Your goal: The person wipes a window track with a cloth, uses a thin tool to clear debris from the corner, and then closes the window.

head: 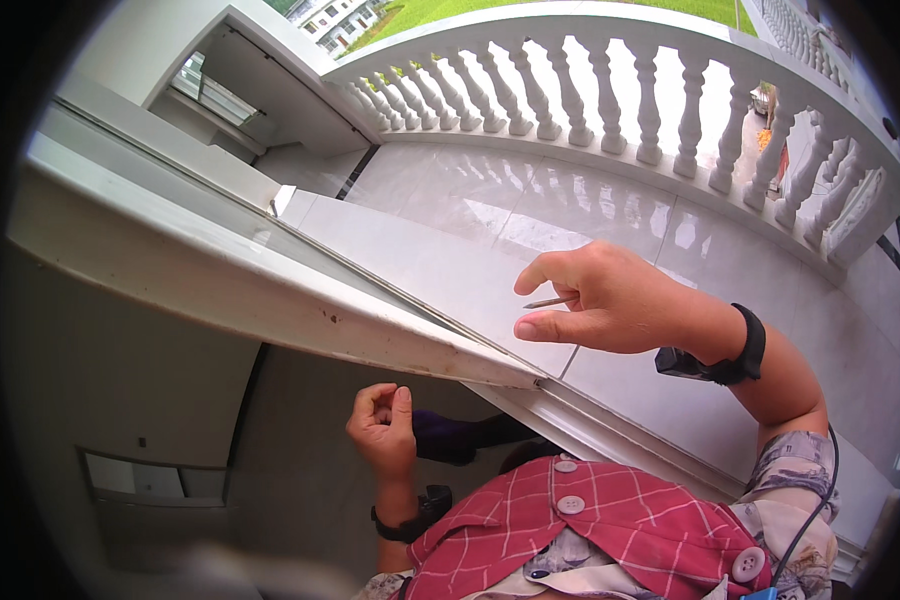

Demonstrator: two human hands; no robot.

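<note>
My right hand (615, 300) is raised over the pale tiled floor, with a thin pointed metal piece (549, 302) sticking out between its curled fingers. Its thumb and index finger are spread apart around the point; the rest of the piece is hidden in the palm. Lower down, my left hand (382, 427) is curled, thumb near the fingers, with nothing visible in it. Between the hands runs the white frame (270, 300) of a glass sliding door, with stains and small dark spots along its edge. Neither hand touches the frame. A door track (622, 420) continues from its end.
A white balustrade (555, 97) curves around the glossy balcony floor (435, 180). A doorway (270, 97) opens at upper left. The darker indoor floor (307, 465) lies to the lower left. A black cable (814, 517) hangs along my right sleeve.
</note>
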